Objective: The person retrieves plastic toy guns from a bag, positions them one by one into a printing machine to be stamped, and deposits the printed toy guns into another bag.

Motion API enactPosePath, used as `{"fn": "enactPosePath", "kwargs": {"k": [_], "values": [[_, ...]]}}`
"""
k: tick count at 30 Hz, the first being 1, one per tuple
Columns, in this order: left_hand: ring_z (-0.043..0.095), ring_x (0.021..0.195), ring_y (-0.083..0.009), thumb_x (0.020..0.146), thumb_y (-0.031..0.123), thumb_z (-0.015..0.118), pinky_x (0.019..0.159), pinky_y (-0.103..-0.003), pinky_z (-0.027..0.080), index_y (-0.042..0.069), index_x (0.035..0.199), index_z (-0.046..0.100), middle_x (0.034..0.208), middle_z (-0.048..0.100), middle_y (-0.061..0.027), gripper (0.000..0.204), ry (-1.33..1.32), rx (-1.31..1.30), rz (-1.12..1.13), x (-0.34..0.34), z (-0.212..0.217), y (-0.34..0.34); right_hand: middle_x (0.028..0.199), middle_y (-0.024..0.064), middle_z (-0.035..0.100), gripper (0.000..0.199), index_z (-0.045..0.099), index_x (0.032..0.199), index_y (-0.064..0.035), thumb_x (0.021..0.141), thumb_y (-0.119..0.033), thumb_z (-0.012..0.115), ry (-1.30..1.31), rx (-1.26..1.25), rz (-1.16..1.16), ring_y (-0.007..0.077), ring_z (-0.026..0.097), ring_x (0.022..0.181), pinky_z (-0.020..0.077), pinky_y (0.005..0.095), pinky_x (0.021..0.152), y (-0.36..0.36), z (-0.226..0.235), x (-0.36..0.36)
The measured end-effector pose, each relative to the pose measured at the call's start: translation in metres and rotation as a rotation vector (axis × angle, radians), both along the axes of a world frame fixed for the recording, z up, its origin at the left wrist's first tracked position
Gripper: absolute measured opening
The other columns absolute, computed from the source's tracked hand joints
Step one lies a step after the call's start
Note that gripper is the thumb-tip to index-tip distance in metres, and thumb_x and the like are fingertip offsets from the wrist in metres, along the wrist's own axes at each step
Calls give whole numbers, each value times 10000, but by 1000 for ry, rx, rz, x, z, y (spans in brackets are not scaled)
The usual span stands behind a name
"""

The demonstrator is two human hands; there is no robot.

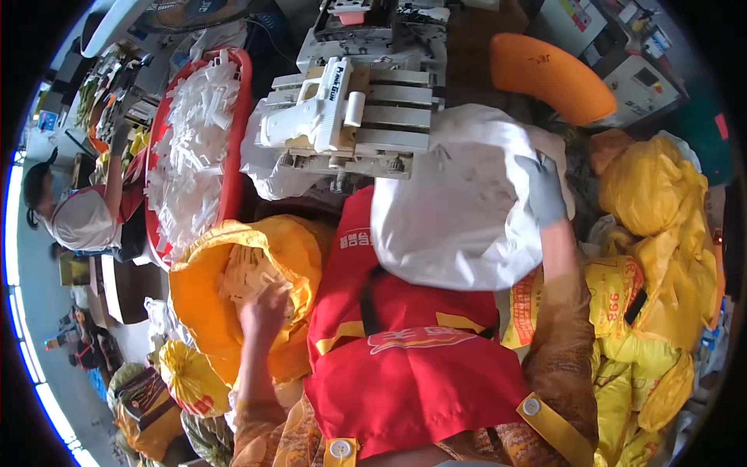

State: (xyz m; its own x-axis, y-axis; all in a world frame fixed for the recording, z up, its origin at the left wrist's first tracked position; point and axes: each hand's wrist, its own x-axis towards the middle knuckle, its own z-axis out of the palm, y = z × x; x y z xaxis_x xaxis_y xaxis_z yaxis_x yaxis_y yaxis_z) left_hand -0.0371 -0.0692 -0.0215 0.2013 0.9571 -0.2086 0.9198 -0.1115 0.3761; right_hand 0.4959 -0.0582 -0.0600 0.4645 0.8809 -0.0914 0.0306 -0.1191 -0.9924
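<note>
My bare left hand (265,313) reaches into an open orange sack (194,268), over small pale plastic parts (247,268) inside it. Its fingers are blurred and partly hidden, so what they hold, if anything, does not show. On the other side, my right hand (545,191), in a grey glove, grips the right rim of a wide-open white sack (459,261). A white toy pistol (320,113) with dark lettering lies on its side on the slatted bed (395,117) of a machine in front of me.
A long red tub (240,144) heaped with white plastic parts stands at the left, with a person (85,214) beyond it. An orange curved panel (548,76) is at the far right. Full yellow bags (654,194) crowd the right side. A red apron (420,397) covers my lap.
</note>
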Motion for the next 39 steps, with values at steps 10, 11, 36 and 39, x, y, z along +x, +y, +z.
{"fn": "enactPosePath", "kwargs": {"k": [10, 11, 36, 39], "values": [[466, 1139, -390, 686, 364, 735, 949, -433, 398, 6, 1389, 225, 1288, 433, -232, 940, -423, 140, -297, 196, -79, 50, 1015, 96, 604, 299, 637, 998, 12, 736, -126, 601, -147, 132, 235, 180, 560, 961, 439, 294, 858, -30, 145, -51], [477, 1122, -405, 702, 325, 724, 932, -437, 413, 10, 1390, 223, 1279, 440, -240, 908, -491, 64, -279, 204, -85, 52, 981, 85, 608, 291, 639, 989, 11, 742, -137, 602, -198, 154, 275, 170, 555, 928, 434, 284, 840, -28, 148, -52], [605, 758, -363, 664, 27, 606, 652, -422, 516, 39, 1380, 267, 958, 599, -202, 792, -515, 305, -407, 217, -84, 56, 1123, 98, 598, 251, 643, 1008, -106, 791, -141, 522, -1336, -281, 825, 288, 560, 1033, 440, 400, 848, 19, 2, -61], [607, 751, -354, 663, 51, 621, 632, -431, 515, 43, 1388, 261, 961, 594, -193, 809, -545, 388, -448, 215, -88, 57, 1245, 85, 514, 386, 579, 1171, -170, 803, -134, 470, -1552, -434, 974, 253, 487, 1156, 401, 400, 933, 65, -69, -58]]}}
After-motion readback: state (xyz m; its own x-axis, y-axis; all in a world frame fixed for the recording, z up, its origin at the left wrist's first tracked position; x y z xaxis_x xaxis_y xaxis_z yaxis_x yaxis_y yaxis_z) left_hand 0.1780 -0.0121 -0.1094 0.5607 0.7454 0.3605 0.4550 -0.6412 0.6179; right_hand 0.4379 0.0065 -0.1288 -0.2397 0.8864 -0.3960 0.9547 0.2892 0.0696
